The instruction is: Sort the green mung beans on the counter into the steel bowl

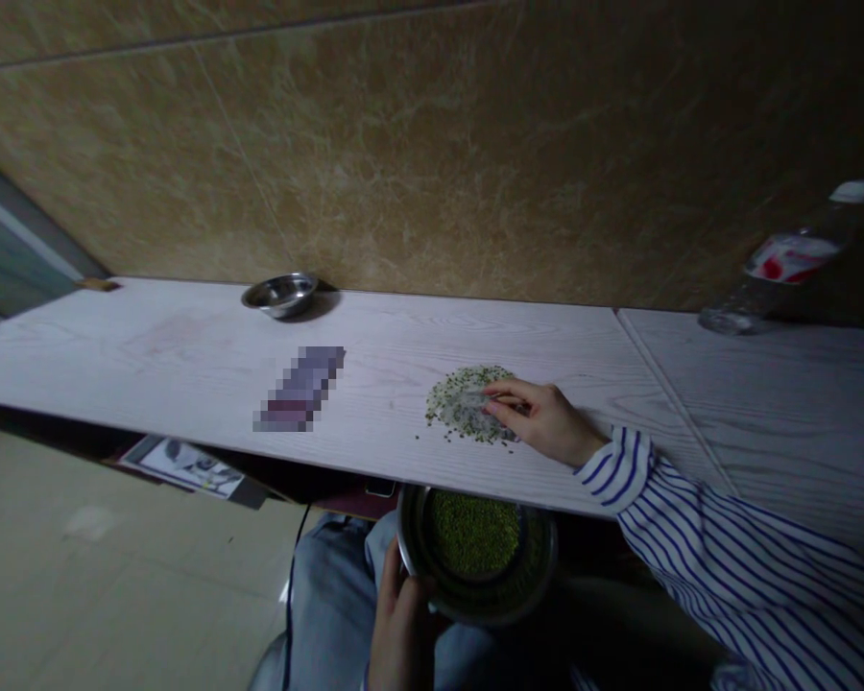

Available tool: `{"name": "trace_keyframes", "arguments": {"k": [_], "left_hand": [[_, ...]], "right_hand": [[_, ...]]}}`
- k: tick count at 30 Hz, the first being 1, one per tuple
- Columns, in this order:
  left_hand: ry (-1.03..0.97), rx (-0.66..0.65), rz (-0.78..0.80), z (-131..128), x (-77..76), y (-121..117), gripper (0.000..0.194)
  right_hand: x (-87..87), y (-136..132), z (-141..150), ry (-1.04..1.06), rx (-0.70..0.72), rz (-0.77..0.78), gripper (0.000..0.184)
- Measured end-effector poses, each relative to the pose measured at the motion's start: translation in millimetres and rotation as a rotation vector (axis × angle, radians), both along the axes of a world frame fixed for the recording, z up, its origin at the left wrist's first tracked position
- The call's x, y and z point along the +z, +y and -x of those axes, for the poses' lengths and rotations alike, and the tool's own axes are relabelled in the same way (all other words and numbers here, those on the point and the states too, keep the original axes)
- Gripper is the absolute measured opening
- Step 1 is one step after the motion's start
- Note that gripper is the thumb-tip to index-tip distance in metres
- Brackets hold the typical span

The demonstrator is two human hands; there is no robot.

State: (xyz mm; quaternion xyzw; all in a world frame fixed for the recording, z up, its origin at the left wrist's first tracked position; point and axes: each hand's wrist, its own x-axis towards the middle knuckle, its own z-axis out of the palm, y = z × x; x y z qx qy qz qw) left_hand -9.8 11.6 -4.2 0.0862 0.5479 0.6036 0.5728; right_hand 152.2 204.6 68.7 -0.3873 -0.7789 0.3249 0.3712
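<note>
On the white wood-grain counter (396, 336) lies a loose pile of pale grains mixed with green beans (461, 403). My right hand (540, 417) reaches into its right side with thumb and fingers pinched together. What sits between those fingertips is too small to tell. Over my lap, just under the counter's front edge, my left hand (407, 614) grips the left rim of a metal bowl (540, 576). Many green mung beans (475, 533) cover the bottom of that bowl. A few stray beans lie around the pile.
A small metal bowl (282, 296) stands near the wall, left of the pile. A blurred-out flat object (302, 389) lies in front of it. At the far right is a clear plastic bottle (778, 264). Below the counter, a drawer (194, 465) sticks out.
</note>
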Motion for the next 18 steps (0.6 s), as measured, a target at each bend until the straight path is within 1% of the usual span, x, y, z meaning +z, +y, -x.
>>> {"name": "trace_keyframes", "arguments": {"k": [3,5,8,11,14,16,18], "left_hand": [[-0.064,0.010,0.007,0,-0.3,-1,0.069],[-0.062,0.012,0.015,2,-0.6,-1,0.070],[-0.068,0.021,0.023,4,-2.3,-2,0.069],[-0.091,0.050,0.035,5,-5.1,-2,0.072],[-0.107,0.069,0.025,4,-5.8,-2,0.075],[-0.107,0.073,0.029,4,-4.4,-2,0.076],[-0.116,0.074,0.041,5,-2.3,-2,0.075]], "right_hand": [[-1.3,2,0,0.008,-0.018,0.011,0.024],[0.0,6,-1,0.006,-0.045,0.007,0.024],[9.5,13,0,-0.029,-0.060,-0.033,0.025],[27.5,18,10,-0.141,0.040,-0.113,0.020],[45.0,26,30,-0.244,0.154,-0.203,0.019],[51.5,34,46,-0.318,0.210,-0.265,0.020],[53.0,43,61,-0.373,0.265,-0.310,0.021]]}}
